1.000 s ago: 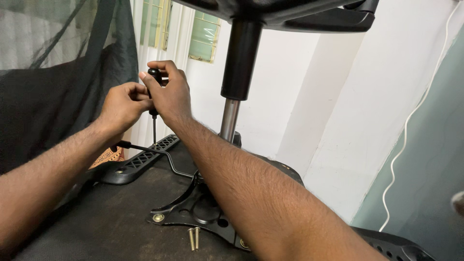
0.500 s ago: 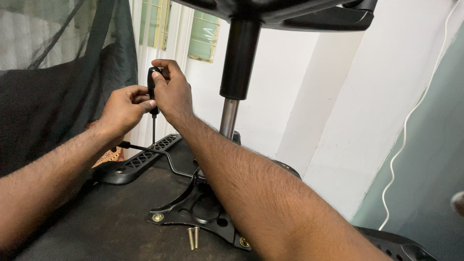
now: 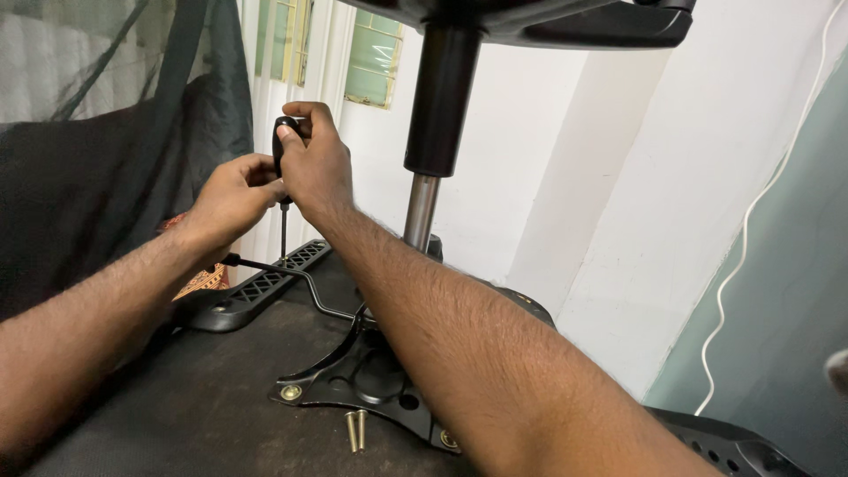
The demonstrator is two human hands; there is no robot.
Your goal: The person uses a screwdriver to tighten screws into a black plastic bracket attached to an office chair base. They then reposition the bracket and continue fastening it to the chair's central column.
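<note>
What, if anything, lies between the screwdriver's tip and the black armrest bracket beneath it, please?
Nothing visible does. The right hand grips the black handle of the screwdriver, the left hand steadies it, and the bare shaft runs straight down to the armrest bracket. The thin bent lever passes just beside it, not across it.

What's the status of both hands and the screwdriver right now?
Both hands gripping screwdriver: right hand on handle, left hand beside it. Shaft vertical. Two loose bolts by mounting plate.
</note>
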